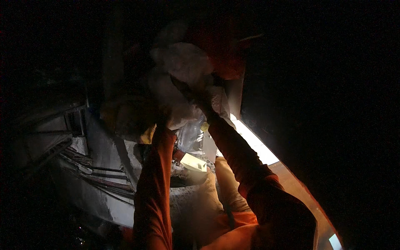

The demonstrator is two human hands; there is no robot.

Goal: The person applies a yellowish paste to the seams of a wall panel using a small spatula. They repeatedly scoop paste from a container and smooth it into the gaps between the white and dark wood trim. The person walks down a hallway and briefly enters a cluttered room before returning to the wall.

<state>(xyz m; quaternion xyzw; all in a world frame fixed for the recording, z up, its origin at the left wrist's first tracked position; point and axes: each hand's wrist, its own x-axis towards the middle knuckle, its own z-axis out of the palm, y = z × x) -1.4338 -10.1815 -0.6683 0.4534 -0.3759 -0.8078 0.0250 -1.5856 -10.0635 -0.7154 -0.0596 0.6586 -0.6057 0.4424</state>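
Both my arms, in orange sleeves, reach forward through deep shadow. My right hand (193, 93) is a dark outline against a pale, lumpy, bag-like bundle (183, 62); it seems to lie on or just over it. Lower and to the left, my left hand (165, 115) is at the near edge of the same bundle, almost lost in darkness. The fingers of neither hand can be made out. Left of my left hand sits a dim rounded bundle (129, 118) with a yellow patch. Crumpled clear plastic (191, 135) lies between my forearms.
A brightly lit pale box-like piece (194, 162) stands between my arms, near my legs (227, 179). On the left, dark cables or rods (100, 175) run along a grey panel (106, 150). A bright strip (256, 143) borders an orange-brown edge (298, 187) on the right.
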